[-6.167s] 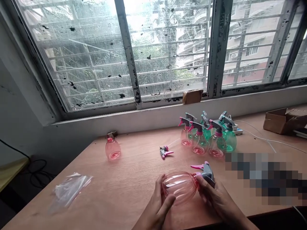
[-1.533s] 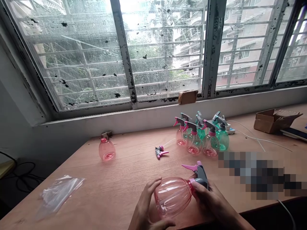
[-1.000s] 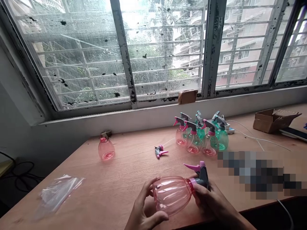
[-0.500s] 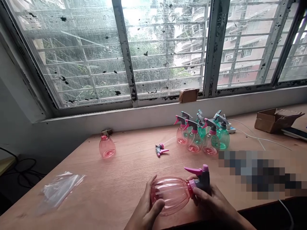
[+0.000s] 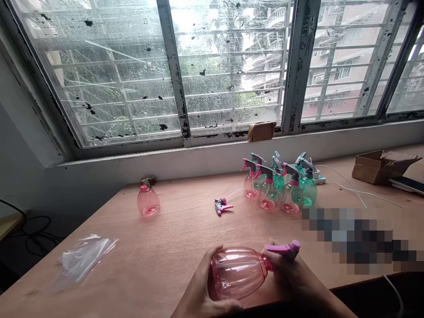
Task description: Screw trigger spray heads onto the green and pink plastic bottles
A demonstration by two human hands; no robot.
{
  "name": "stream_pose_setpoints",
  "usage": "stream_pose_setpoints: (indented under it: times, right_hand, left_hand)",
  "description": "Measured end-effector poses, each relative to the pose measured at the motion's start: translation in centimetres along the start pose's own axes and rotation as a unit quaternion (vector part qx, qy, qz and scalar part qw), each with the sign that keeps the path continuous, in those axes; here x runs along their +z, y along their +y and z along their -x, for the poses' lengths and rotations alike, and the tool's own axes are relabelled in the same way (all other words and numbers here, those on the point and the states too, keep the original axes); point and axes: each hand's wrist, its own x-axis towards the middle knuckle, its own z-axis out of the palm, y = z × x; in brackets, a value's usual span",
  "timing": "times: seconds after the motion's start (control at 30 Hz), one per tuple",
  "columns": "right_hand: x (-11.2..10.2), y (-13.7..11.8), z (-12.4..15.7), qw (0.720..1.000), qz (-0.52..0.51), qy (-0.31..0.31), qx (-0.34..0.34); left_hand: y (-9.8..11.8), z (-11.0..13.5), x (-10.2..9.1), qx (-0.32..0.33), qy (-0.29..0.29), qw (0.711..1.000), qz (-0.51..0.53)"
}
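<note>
A clear pink spray bottle (image 5: 240, 271) lies on its side in the air above the table's near edge. Around its base my left hand (image 5: 207, 282) is closed, thumb underneath and fingers over the far side. My right hand (image 5: 286, 269) grips the black and pink spray head (image 5: 285, 249) at the bottle's neck; the collar is mostly hidden by the fingers. Beyond my hands a loose spray head (image 5: 221, 206) with a thin tube lies on the wood. Farther left stands a pink bottle (image 5: 148, 202) with no spray head on it.
Several pink and green spray bottles (image 5: 291, 196) with heads on stand together at the back right. A clear plastic bag (image 5: 86, 258) lies at left. An open cardboard box (image 5: 372, 168) and white cable (image 5: 347, 187) are at right, beside a pixelated patch. A window rises behind.
My right hand has turned round the spray head, and its trigger has swung to the right. The bottle has shifted slightly right, and my left thumb has moved lower on it.
</note>
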Motion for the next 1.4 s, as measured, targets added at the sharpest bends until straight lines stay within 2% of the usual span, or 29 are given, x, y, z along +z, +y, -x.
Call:
stream_pose_setpoints:
  times: [0.13,0.3,0.53,0.73,0.83,0.9,1.0,1.13,1.23,1.3,1.4]
  right_hand:
    - [0.1,0.1,0.0,0.998,-0.026,0.038,0.043]
    - [-0.1,0.1,0.1,0.996,-0.04,0.022,0.076]
    - [0.4,-0.7,-0.1,0.994,-0.027,0.048,0.099]
    - [0.2,0.1,-0.5,0.997,-0.052,0.052,0.026]
    - [0.0,0.5,-0.3,0.997,-0.063,0.047,-0.023]
    - [-0.2,0.7,0.2,0.996,-0.046,0.05,-0.056]
    - [-0.2,1.1,1.4,0.991,0.011,0.038,-0.128]
    - [0.5,0.8,3.0,0.97,0.119,-0.039,-0.206]
    - [1.3,-0.3,3.2,0.95,0.19,-0.086,-0.23]
    - [1.4,-0.9,2.5,0.944,0.234,-0.078,-0.219]
    - [0.8,-1.5,0.4,0.935,0.29,-0.007,-0.205]
  left_hand:
    - [-0.1,0.0,0.2,0.023,0.031,0.993,-0.11]
    - [0.0,0.2,0.9,0.054,0.079,0.962,-0.254]
    - [-0.3,0.4,1.7,0.086,0.121,0.935,-0.322]
    - [0.5,0.3,1.5,0.09,0.092,0.943,-0.308]
    - [-0.1,0.2,1.4,0.069,0.095,0.946,-0.302]
    - [-0.5,0.1,1.3,0.067,0.078,0.943,-0.317]
    - [-0.3,0.0,1.3,0.071,0.025,0.932,-0.354]
    - [1.7,-0.2,1.6,0.044,-0.045,0.91,-0.409]
    - [2.9,-0.2,2.0,0.044,-0.075,0.89,-0.449]
    - [3.1,-0.2,2.1,0.037,-0.063,0.883,-0.464]
    - [3.0,-0.1,2.2,0.033,-0.055,0.88,-0.471]
